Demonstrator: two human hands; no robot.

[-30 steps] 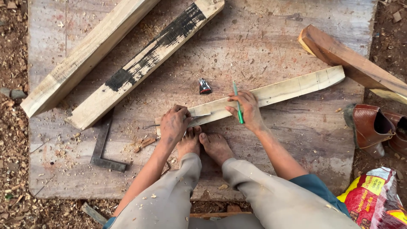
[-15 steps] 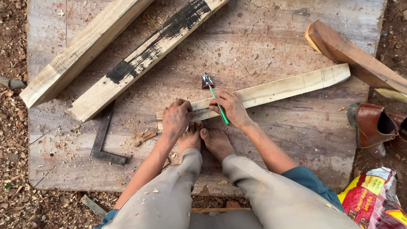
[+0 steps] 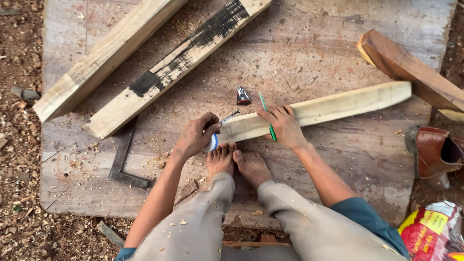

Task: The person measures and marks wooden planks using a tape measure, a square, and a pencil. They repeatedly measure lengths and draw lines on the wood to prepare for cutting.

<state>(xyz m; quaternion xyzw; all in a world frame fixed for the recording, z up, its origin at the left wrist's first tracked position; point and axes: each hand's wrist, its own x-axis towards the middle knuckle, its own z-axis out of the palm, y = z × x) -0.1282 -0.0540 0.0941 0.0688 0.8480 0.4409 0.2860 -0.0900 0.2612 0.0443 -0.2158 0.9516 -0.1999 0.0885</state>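
Note:
A long pale wood strip (image 3: pixel 348 102) lies across a plywood board (image 3: pixel 314 48), its left end just above my bare feet (image 3: pixel 237 162). My left hand (image 3: pixel 193 137) grips a small round white and blue tape measure (image 3: pixel 212 143) at that left end, with a short metal tip sticking out over the wood. My right hand (image 3: pixel 285 126) presses down on the strip and holds a green pencil (image 3: pixel 265 108) between its fingers. A small dark object (image 3: pixel 242 95) sits on the board just above the strip.
Two thick planks (image 3: pixel 106 58) (image 3: pixel 179 63), one with a black painted band, lie diagonally at upper left. A metal try square (image 3: pixel 123 164) lies left of my arm. A reddish timber (image 3: pixel 411 67), a brown shoe (image 3: pixel 437 154) and a red and yellow bag (image 3: pixel 435 229) sit at right.
My left hand, earlier flat on the strip's end, now holds the tape measure there. My right hand has drawn back with the pencil from near the dark object onto the strip.

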